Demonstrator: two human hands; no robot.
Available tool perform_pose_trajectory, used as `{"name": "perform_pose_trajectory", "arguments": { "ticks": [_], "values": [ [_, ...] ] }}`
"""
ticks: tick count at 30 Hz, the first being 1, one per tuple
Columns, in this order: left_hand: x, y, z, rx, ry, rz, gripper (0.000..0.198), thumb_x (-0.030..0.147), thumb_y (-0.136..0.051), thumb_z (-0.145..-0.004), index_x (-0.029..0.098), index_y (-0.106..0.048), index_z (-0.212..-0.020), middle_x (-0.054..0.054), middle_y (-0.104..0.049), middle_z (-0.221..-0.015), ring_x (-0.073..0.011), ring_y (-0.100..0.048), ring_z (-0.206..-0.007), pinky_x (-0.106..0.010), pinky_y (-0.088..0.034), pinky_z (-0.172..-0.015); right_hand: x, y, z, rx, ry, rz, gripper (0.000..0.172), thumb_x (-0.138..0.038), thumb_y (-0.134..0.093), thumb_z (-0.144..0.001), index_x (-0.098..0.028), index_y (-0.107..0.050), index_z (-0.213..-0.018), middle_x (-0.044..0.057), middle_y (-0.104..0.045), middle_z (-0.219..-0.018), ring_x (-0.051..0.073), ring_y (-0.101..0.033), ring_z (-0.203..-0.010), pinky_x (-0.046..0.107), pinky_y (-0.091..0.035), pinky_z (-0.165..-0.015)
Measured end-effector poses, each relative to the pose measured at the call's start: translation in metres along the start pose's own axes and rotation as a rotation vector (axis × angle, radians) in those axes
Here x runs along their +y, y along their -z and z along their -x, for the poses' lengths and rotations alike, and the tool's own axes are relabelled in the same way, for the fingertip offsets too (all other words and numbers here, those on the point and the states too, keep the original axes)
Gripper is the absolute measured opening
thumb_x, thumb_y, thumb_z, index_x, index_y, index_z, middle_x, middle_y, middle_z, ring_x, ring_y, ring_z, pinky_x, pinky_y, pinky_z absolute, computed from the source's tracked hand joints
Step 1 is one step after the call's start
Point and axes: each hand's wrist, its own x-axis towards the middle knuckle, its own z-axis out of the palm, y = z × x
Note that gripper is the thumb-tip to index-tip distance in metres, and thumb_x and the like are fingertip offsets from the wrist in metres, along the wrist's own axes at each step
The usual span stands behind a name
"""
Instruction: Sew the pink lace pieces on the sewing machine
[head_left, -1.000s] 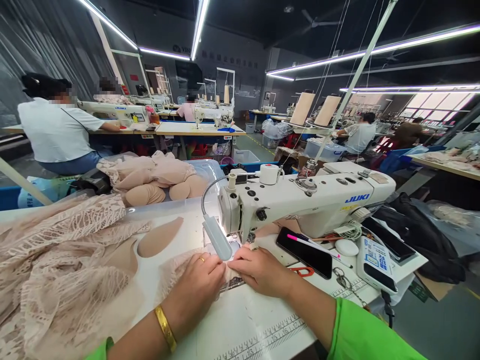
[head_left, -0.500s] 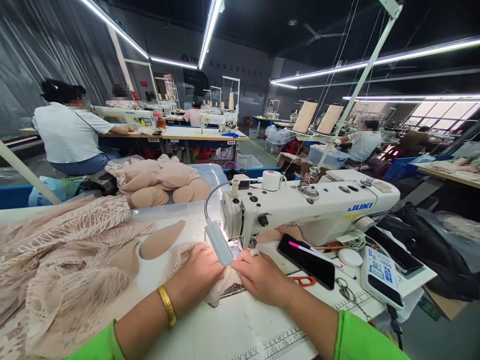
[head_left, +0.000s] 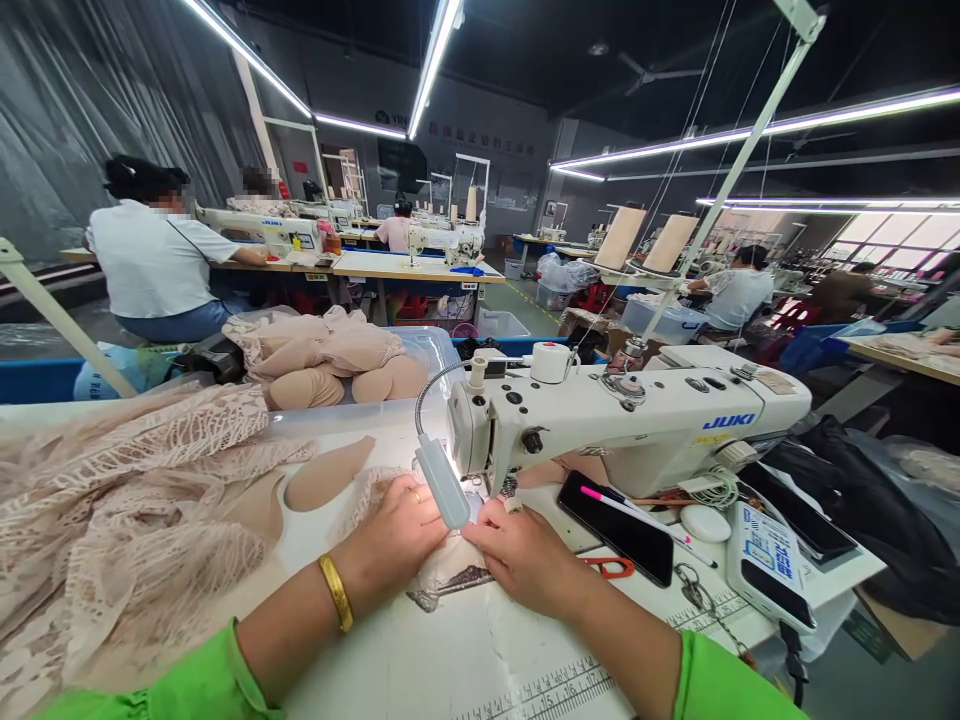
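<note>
Left hand [head_left: 397, 535], right hand [head_left: 521, 548], both holding beige fabric [head_left: 452, 566], more of it showing between than earlier

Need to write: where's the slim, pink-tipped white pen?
In the head view, the pen lies across the flat black phone, right of the right hand.

Left hand [head_left: 400, 535] on beige fabric [head_left: 452, 568]

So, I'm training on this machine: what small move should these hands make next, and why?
Perhaps guide the beige fabric slowly beneath the sewing machine's head; the left hand and right hand touch it from either side, and the lamp lights that spot.
</note>
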Motion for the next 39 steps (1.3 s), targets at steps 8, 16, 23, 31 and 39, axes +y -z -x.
{"name": "perform_pose_trajectory", "arguments": {
  "ticks": [8, 16, 23, 31, 39],
  "values": [
    [-0.003, 0.002, 0.001, -0.012, 0.029, 0.071, 0.043, -0.002, -0.056, -0.085, 0.028, -0.068, -0.114, -0.002, -0.075, -0.099, -0.0239, -0.067, -0.096, -0.045, -0.038, -0.099, 0.002, -0.006, 0.001, -0.005, -0.034, 0.012, 0.025, 0.002, -0.055, -0.082, -0.022, -0.059, -0.090, 0.002, -0.054, -0.086, 0.018, -0.041, -0.074, 0.029, -0.026, -0.059],
    [-0.008, 0.002, -0.002, -0.029, 0.094, 0.039, 0.030, 0.000, -0.054, -0.088, 0.024, -0.071, -0.095, -0.003, -0.074, -0.095, -0.0241, -0.066, -0.096, -0.044, -0.037, -0.099, 0.004, -0.009, 0.000, 0.010, -0.030, 0.014, 0.021, -0.002, -0.053, -0.087, -0.022, -0.059, -0.091, 0.003, -0.056, -0.086, 0.019, -0.041, -0.072, 0.031, -0.030, -0.062],
    [-0.005, 0.004, -0.003, 0.064, 0.218, 0.057, 0.039, -0.005, -0.035, -0.088, 0.017, -0.067, -0.087, -0.005, -0.070, -0.086, -0.0252, -0.067, -0.086, -0.042, -0.048, -0.089, -0.002, -0.004, 0.003, 0.119, -0.048, -0.295, 0.021, -0.012, -0.048, -0.099, -0.022, -0.065, -0.106, 0.005, -0.067, -0.093, 0.021, -0.058, -0.083, 0.034, -0.044, -0.076],
    [0.075, 0.025, 0.058, 0.148, 0.383, 0.765, 0.020, 0.035, -0.061, -0.100, 0.026, -0.069, -0.116, -0.007, -0.076, -0.121, -0.0252, -0.070, -0.115, -0.042, -0.055, -0.103, -0.059, -0.006, -0.019, 0.112, -0.573, -1.371, 0.046, -0.043, -0.077, -0.086, -0.025, -0.050, -0.119, -0.007, -0.059, -0.072, 0.016, -0.060, -0.065, 0.025, -0.045, -0.059],
    [0.123, 0.026, 0.068, 0.854, 1.189, 1.920, 0.055, 0.038, -0.100, -0.065, 0.019, -0.075, -0.111, -0.008, -0.079, -0.108, -0.0259, -0.073, -0.110, -0.033, -0.060, -0.096, -0.126, -0.019, 0.026, 0.208, -0.470, -1.170, 0.035, -0.046, -0.074, -0.092, -0.026, -0.070, -0.120, -0.001, -0.062, -0.086, 0.018, -0.058, -0.079, 0.032, -0.047, -0.078]
  ]
}}
